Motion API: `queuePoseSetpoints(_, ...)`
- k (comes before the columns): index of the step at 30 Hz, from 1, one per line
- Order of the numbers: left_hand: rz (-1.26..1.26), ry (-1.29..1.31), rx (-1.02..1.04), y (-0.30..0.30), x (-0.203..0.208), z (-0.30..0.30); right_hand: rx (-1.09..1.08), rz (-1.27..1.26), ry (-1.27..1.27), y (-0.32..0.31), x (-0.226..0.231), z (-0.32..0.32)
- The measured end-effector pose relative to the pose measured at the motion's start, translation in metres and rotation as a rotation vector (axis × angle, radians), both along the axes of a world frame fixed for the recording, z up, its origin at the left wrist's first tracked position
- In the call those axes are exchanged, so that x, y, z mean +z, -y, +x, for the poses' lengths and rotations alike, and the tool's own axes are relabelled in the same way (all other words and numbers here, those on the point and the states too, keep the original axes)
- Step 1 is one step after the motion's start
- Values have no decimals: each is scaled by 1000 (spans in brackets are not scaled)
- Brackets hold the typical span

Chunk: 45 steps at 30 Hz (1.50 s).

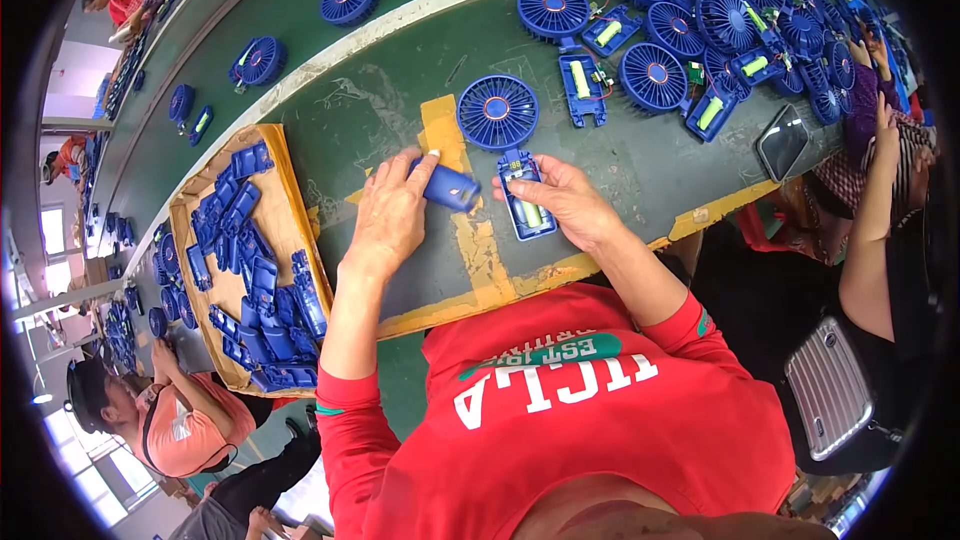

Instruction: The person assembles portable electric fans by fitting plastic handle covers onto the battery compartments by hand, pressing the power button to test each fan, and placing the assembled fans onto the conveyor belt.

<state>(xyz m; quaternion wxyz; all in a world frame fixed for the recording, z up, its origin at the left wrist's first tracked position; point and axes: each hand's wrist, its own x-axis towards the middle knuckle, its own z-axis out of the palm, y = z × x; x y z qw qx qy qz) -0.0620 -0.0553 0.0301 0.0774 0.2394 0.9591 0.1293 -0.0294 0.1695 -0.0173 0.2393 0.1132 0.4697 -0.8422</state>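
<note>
Two bare hands work at the near edge of a dark green conveyor belt (650,170), seen from above. The left hand (390,215) is closed around a small blue plastic cover (447,187), thumb and fingers pinching its left end so the piece juts rightward. The right hand (565,202) rests with curled fingers on the open handle of a blue handheld fan (515,155), steadying it; it presses rather than grips.

The fan lies just right of the cover, nearly touching it. Its long axis runs from the near edge toward the far edge: the round ribbed grille sits farther out, the open handle nearer, with a pale cylindrical battery showing inside. The left hand is the nearer one to the cover, the right hand to the handle.

Worn yellow tape (470,240) crosses the belt under both hands. At the left, a shallow cardboard tray (290,200) holds a heap of matching smooth blue covers. Toward the far right corner, many more open fans (700,30) lie crowded together. A dark phone (783,142) lies at the right near edge.
</note>
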Motion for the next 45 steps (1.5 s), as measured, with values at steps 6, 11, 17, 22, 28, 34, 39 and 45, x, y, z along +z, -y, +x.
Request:
queuePoseSetpoints(6, 71, 156, 205, -4, 8, 25, 12, -12, -17, 1, 0, 3)
queuePoseSetpoints(11, 486, 378, 548, -25, 5, 50, 22, -54, -26, 2, -3, 5)
queuePoseSetpoints(17, 486, 308, 468, -64, 9, 70, -9, -118, 15, 3, 5, 8)
queuePoseSetpoints(22, 333, 148, 384, -73, 6, 70, 27, -289, 53, 1, 12, 9)
queuePoseSetpoints(28, 267, 121, 342, -77, 4, 71, 67, -272, 35, 0, 17, 9)
queuePoseSetpoints(34, 232, 47, 324, -79, 2, 72, 66, -233, 29, 2, 20, 9)
queuePoseSetpoints(39, 191, -19, 311, -79, -1, 74, 79, -177, 9, 4, 19, 10)
queuePoseSetpoints(45, 213, -46, 290, -79, -4, 75, 143, -123, -56, 2, 16, 12)
